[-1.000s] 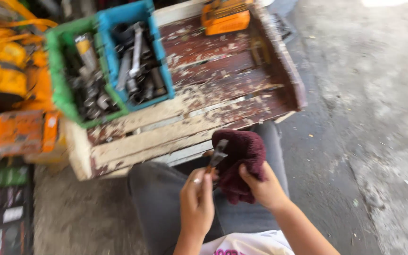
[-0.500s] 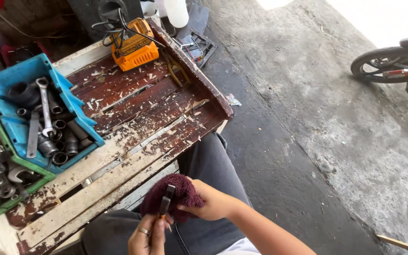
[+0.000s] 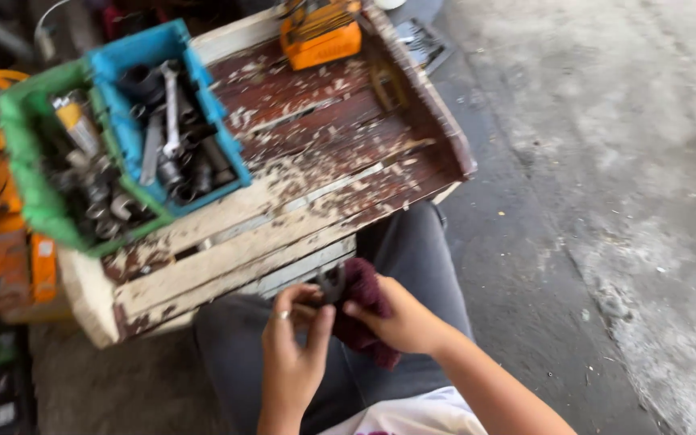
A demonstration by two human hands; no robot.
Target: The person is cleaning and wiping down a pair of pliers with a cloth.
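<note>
Maroon rag [image 3: 368, 318] wraps a small metal tool [image 3: 331, 283], its axis too hidden to tell; right hand [image 3: 400, 321] grips the rag; left hand [image 3: 293, 352] pinches the tool.

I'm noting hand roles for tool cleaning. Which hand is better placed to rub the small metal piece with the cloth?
Likely the right hand: it already grips the maroon cloth against the metal piece, which the left hand pinches.

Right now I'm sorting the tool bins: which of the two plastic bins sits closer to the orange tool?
The blue bin; the green bin sits on its far side from the orange tool.
</note>
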